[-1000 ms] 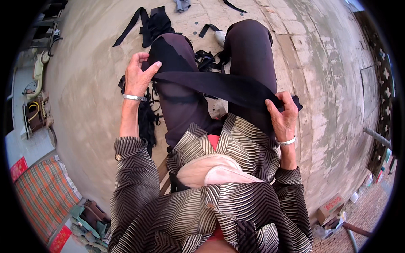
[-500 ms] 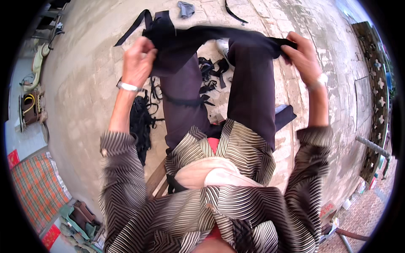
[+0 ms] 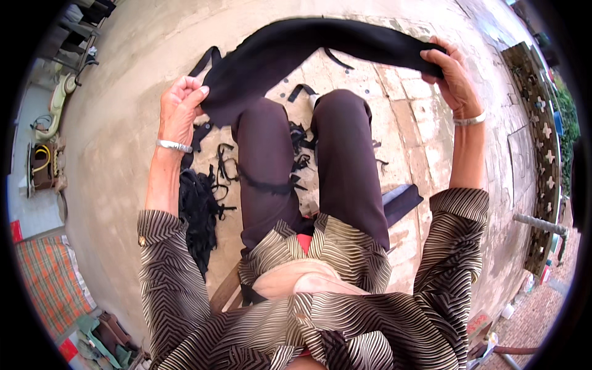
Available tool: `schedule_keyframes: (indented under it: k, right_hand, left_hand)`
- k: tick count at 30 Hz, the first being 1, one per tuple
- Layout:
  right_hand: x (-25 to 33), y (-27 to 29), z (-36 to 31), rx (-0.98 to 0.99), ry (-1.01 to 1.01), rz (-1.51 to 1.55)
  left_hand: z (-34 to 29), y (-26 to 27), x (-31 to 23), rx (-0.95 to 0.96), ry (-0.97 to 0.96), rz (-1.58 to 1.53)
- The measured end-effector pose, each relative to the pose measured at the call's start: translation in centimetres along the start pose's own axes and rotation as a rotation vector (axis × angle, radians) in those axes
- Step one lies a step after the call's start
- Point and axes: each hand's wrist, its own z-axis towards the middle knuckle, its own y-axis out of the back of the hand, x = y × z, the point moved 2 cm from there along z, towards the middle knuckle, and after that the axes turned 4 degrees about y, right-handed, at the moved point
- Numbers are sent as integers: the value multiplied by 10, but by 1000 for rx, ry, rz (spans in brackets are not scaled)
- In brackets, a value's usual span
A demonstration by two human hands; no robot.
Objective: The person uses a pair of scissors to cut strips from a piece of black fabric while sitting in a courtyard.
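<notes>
A long strip of black cloth [image 3: 296,42] is stretched between my two hands, arching above my knees. My left hand [image 3: 182,105] pinches its wider left end between thumb and fingers. At the narrower right end, my right hand [image 3: 450,66] grips the cloth with the thumb on top. The left end hangs down over my left knee. Beside my left leg lies a heap of black cloth scraps [image 3: 198,206], and more thin black scraps [image 3: 301,139] lie on the ground between my legs.
A folded dark and grey-blue cloth [image 3: 402,205] lies by my right thigh. Another black strip [image 3: 337,60] is on the paving beyond. A plaid cloth [image 3: 54,280] spreads at the left, and a pierced block wall [image 3: 542,154] with a metal pipe [image 3: 538,222] stands at the right.
The bunched cloth has been lifted and spread into a broad, taut strip. My hands have moved outward, the left one slightly lower. My knees have shifted a little to the left.
</notes>
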Motion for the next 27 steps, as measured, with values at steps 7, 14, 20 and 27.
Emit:
schedule_keyframes:
  k: [7,14,20,27]
  right_hand:
    - [2,13,-23,-1,-111,71]
    - [-3,26,-75,78,-122,150]
    - [-68,51,-101,8,-287,133]
    - [-115,59,-120,-18,-245,-495]
  left_hand:
    - [-10,-2,-12,31,-60,-196]
    - [-35,-17,3,58,-75,-301]
    - [-32,-35,84,77,52,26]
    - [-43,-36,72,-209,-60,418]
